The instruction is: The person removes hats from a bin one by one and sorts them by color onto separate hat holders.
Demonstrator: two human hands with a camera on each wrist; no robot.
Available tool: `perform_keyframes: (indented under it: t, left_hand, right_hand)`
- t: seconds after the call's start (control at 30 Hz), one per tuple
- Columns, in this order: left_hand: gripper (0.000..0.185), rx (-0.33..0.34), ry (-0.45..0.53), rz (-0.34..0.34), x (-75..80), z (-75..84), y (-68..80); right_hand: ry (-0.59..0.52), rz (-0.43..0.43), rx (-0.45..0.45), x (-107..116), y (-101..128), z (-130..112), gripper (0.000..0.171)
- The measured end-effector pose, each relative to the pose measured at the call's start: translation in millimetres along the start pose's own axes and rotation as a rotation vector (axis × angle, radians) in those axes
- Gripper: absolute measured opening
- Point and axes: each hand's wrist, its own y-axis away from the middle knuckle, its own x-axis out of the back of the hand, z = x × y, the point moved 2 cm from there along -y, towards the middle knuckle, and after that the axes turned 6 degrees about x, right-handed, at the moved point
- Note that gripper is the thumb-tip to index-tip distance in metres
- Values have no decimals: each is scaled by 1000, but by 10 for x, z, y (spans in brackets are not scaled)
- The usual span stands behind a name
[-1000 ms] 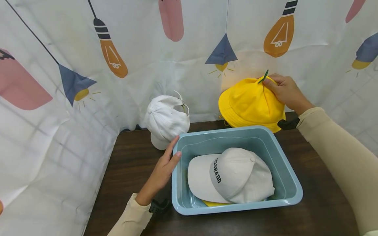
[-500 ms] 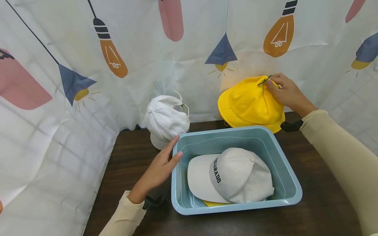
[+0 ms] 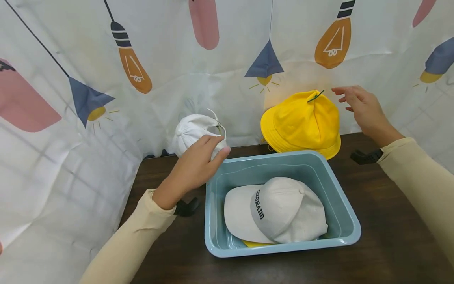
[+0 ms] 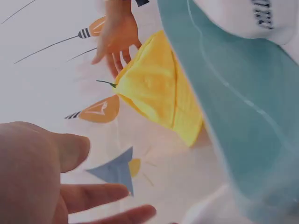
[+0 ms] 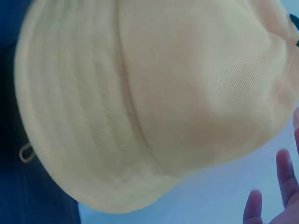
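A yellow bucket hat with a green stem on its crown stands behind the blue bin, against the curtain. My right hand hovers just right of it, fingers apart from the fabric. In the right wrist view the hat fills most of the picture. My left hand is over the bin's far left corner, in front of a white cap that it partly covers; I cannot tell whether it touches the cap. Inside the bin lies an off-white cap lettered COLORADO, on top of something yellow, mostly hidden.
A dark wooden table bears the bin and the hats. Behind and to the left hangs a white curtain printed with lamps and bulbs, close behind the yellow hat and the white cap.
My right hand has let go of the yellow hat's top and drawn off to the right. My left hand has left the bin's left rim and moved up toward the white cap.
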Motion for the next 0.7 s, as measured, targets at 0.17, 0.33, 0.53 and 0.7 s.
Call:
perform_keyframes:
  t: [0.17, 0.33, 0.53, 0.7]
  left_hand:
    - [52, -65, 29, -28, 67, 269, -462]
    - [52, -128, 50, -41, 15, 503, -898]
    - [51, -147, 169, -84, -174, 708, -1284]
    - [53, -68, 327, -105, -379, 766, -1508]
  right_hand:
    - [-136, 31, -49, 33, 102, 57, 46]
    - [-195, -9, -107, 5, 209, 139, 43]
    - [-385, -11, -200, -26, 323, 227, 45]
    - [-658, 32, -270, -77, 394, 288, 31]
